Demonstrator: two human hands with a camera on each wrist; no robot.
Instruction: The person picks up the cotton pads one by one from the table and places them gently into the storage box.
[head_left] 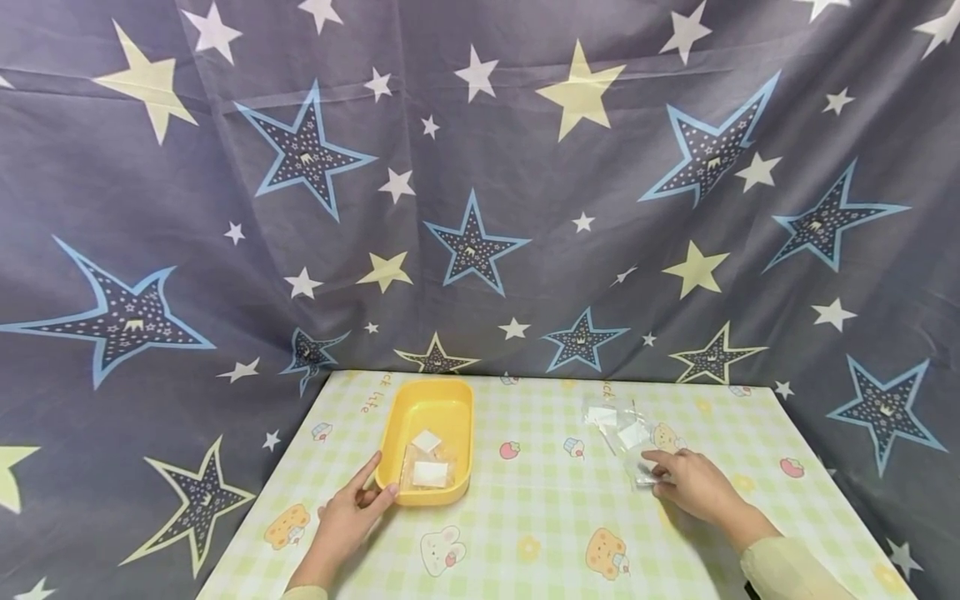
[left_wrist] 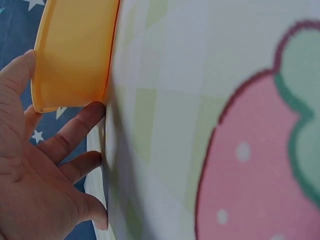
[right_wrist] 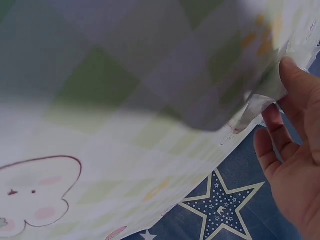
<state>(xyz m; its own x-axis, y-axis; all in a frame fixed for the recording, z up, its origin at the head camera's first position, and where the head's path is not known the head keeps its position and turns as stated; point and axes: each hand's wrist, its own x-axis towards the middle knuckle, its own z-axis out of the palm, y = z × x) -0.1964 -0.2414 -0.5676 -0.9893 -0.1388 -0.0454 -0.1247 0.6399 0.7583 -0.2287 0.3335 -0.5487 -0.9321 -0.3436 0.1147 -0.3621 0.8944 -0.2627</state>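
At the left, a yellow plastic tray (head_left: pixel 435 498) stands on the table. My left hand (head_left: pixel 352 512) holds its near left corner, with the thumb on the front and a finger along the left side; the other fingers (left_wrist: pixel 82 165) hang loosely below. Small clear packets with white labels (head_left: pixel 431 474) lie inside the tray. Over at the right, my right hand (head_left: pixel 697 485) pinches a small clear plastic packet (head_left: pixel 643 471) between thumb and fingers. What this packet contains is too small to tell. Other clear packets (head_left: pixel 602 416) lie just beyond it, overlapping.
A checked cloth with cartoon prints covers the table (head_left: pixel 528 508). Behind and beside the table hangs a dark curtain with stars (head_left: pixel 510 233). The table's back edge meets this curtain.
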